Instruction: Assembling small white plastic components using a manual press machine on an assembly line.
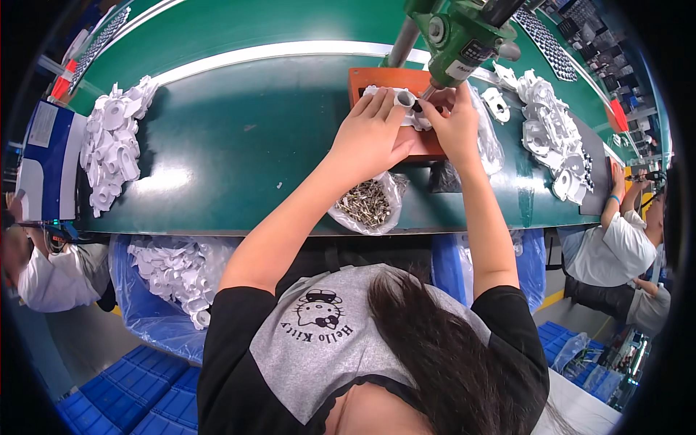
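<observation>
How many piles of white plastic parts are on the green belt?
2: one pile of white parts at the belt's left end, another pile at its right. More may be hidden.

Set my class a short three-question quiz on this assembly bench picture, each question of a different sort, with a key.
1. True or false: both hands touch the white plastic part on the orange fixture.
2. What does the clear bag near the belt's edge hold? A) metal screws B) blue caps C) wire
3. Fill in: the hanging tool above the part is ____ in colour.

Key: 1 true; 2 A; 3 green.
</observation>
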### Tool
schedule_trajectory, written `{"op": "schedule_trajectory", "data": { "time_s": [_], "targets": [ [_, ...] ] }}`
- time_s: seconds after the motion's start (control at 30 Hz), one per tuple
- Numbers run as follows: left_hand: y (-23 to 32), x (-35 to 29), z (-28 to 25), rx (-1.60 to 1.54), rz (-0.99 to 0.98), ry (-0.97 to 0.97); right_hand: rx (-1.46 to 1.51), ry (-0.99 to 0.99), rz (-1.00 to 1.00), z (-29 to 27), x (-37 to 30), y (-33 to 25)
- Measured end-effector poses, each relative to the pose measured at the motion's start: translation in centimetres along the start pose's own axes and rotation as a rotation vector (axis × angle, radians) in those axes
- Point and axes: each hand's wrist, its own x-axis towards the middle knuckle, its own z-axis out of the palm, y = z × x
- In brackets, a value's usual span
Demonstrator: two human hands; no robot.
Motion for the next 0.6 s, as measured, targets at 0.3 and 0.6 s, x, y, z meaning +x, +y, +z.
{"op": "schedule_trajectory", "data": {
  "time_s": [0.3,0.6],
  "targets": [
    [0.0,0.1,0.1,0.007,0.034,0.065,-0.050,0.013,-0.041,0.0,0.1,-0.3],
    [0.0,0.1,0.2,-0.015,0.032,0.072,-0.391,0.016,-0.436,-0.5,-3.1,0.3]
  ]
}}
